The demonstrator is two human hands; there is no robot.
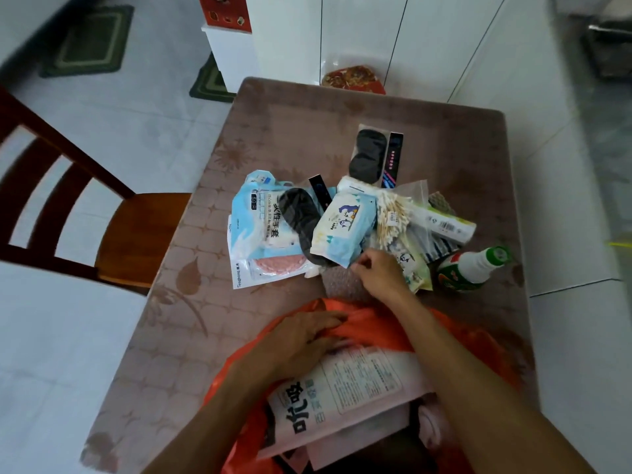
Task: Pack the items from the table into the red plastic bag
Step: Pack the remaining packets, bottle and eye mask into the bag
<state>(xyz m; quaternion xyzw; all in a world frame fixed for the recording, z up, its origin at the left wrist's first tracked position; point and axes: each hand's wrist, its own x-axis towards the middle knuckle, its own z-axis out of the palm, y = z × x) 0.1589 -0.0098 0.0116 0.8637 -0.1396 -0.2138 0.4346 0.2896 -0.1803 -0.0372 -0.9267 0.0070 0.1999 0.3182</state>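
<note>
The red plastic bag point(372, 323) at the near bench point(164, 336) edge holds one white pouch point(342, 395). The left hand point(301, 340) grips its rim; the right hand point(379, 271), fingers curled, reaches the wet-wipes pack point(345, 227). Most items remain outside.

1. Two hands in play: the left hand point(301, 340) and the right hand point(379, 271).
2. One red plastic bag point(478, 343) at the near edge of the table point(178, 336).
3. Two black eye masks, one nearer point(301, 217), one farther back point(367, 155).
4. One blue wipes pack point(345, 227).
5. One bag of cotton swabs point(393, 213).
6. One green-capped bottle point(468, 268).
7. One disposable gloves pack point(256, 213).
8. One wooden chair point(102, 213).
</note>
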